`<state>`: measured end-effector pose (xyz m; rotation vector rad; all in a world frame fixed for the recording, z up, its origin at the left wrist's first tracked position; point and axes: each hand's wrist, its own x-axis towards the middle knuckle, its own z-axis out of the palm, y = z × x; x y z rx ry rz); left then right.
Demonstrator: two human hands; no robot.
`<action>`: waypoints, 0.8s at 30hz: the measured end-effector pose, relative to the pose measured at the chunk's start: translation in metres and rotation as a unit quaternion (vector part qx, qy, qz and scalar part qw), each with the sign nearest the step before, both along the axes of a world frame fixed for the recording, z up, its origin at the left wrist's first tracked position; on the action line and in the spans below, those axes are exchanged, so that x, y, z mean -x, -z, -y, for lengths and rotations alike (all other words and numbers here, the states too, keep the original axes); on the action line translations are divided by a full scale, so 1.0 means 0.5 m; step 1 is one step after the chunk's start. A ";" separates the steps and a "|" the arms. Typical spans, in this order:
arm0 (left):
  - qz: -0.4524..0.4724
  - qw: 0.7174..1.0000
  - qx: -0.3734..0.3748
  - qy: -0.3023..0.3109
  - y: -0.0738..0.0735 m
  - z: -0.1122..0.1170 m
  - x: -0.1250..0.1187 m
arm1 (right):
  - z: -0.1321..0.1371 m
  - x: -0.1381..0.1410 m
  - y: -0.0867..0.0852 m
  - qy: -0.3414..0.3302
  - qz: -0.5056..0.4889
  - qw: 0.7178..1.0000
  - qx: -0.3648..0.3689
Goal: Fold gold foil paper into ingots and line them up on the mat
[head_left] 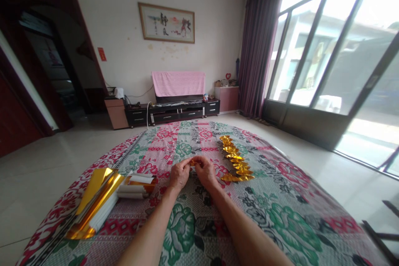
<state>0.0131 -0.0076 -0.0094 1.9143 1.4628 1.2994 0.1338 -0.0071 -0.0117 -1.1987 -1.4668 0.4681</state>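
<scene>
My left hand [180, 173] and my right hand [203, 170] meet over the middle of the table, fingers bent inward and close together. Between their fingertips is a small piece of gold foil paper [193, 163], mostly hidden by the fingers. Right of my hands, a row of folded gold foil pieces [236, 158], pointed at the ends, runs away from me across the cloth. On the left lies a stack of gold foil sheets [99, 203] with white backs, partly curled. Beside it sits a curled bundle of foil paper [134, 187], white side mostly outward.
A patterned cloth [181, 232] in red, green and grey covers the table. Beyond it stand a low black cabinet [177, 112] and a pink cloth [178, 84] draped over something on it. Tall glass doors [311, 54] are on the right. Dark bars [382, 232] show at the lower right.
</scene>
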 end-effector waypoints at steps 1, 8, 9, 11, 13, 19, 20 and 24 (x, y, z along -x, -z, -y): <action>-0.002 1.000 -0.001 -0.003 0.001 -0.001 0.000 | 0.001 0.000 -0.002 0.011 -0.002 1.000 0.014; 0.041 0.999 0.008 -0.008 0.010 -0.012 0.005 | 0.009 0.001 -0.013 0.014 0.002 0.999 0.038; 0.052 0.999 0.011 -0.005 0.010 -0.012 0.006 | 0.009 0.000 -0.013 0.005 0.006 0.999 0.039; 0.073 0.997 0.025 0.002 0.009 -0.012 0.007 | 0.009 -0.002 -0.013 -0.010 0.008 0.999 0.043; 0.088 0.995 0.040 0.006 0.008 -0.010 0.008 | 0.009 -0.004 -0.013 -0.020 0.011 0.999 0.039; 0.088 0.995 0.039 0.004 0.004 -0.004 0.009 | 0.015 0.000 -0.017 0.004 0.045 0.998 0.031; 0.087 0.996 0.037 0.007 0.004 -0.004 0.008 | 0.016 0.001 -0.018 0.009 0.045 0.998 0.032; 0.090 0.995 0.038 0.007 0.003 -0.003 0.007 | 0.018 0.002 -0.016 -0.002 0.045 0.999 0.023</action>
